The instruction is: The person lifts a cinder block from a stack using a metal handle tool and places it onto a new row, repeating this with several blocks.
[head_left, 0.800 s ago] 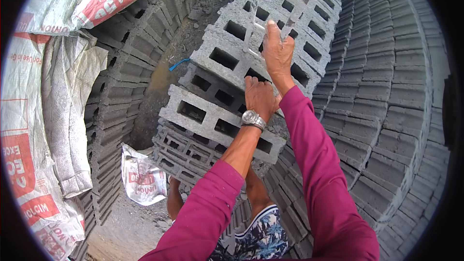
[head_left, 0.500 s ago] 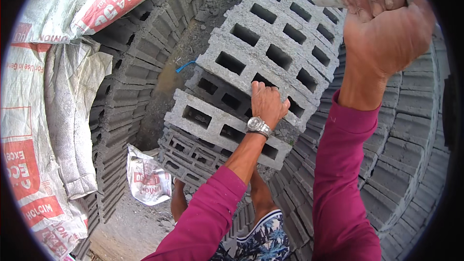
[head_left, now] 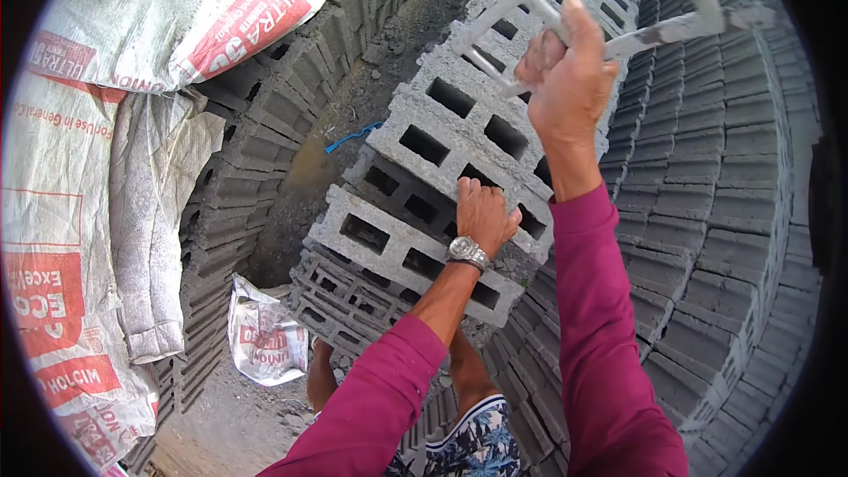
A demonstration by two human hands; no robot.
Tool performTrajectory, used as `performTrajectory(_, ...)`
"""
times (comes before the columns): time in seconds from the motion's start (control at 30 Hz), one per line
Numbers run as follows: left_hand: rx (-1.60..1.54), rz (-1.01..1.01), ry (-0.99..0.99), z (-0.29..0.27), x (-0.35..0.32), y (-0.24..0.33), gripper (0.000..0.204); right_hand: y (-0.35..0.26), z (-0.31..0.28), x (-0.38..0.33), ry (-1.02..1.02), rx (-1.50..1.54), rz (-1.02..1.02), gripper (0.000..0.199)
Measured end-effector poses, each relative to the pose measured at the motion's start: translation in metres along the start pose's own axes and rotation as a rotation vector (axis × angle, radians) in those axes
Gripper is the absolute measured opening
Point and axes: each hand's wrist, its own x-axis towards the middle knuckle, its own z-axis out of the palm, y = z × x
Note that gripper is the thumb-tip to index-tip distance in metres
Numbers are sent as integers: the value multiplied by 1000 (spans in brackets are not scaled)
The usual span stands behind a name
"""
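Observation:
My left hand (head_left: pixel 484 212), with a watch at its wrist, hooks its fingers over the edge of a grey hollow concrete block (head_left: pixel 453 159) and into one of its holes. That block is at the near end of a long row of blocks. My right hand (head_left: pixel 570 93) is wrapped round a grip on a grey, cement-smeared metal frame (head_left: pixel 667 31) made of bent bars, held above the row. The full shape of the frame is cut off at the top. Just nearer than my left hand lies a lighter hollow block (head_left: pixel 395 248), partly covered by my wrist.
Stacked blocks (head_left: pixel 724 203) fill the right side, and another block wall (head_left: pixel 256 132) curves along the left. White and red sacks (head_left: pixel 141 256) hang over that wall. A crumpled sack (head_left: pixel 265 336) lies on the ground, and a blue strip (head_left: pixel 353 137) sits beside the row.
My right hand has moved left and lower in the picture, bringing much more of the metal frame into sight. My left hand keeps its hold on the block.

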Motion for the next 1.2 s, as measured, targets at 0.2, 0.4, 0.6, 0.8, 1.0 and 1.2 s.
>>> performTrajectory(0.2,-23,32,57,8,3,9,34,-21,23,12,-115,-48,-222,45)
performTrajectory(0.4,-313,140,331,15,6,-2,25,147,-39,-20,15,-341,138,41)
performTrajectory(0.6,-177,71,80,10,-3,-10,35,61,9,-22,-76,-188,-43,41)
performTrajectory(0.8,-94,51,83,6,7,15,40,-34,-16,59,-257,59,-348,42)
performTrajectory(1.0,-328,76,257,13,4,-5,27,130,-23,-27,-88,-622,-20,46)
performTrajectory(1.2,-171,69,62,10,8,13,26,114,-50,-7,-96,-420,177,42)
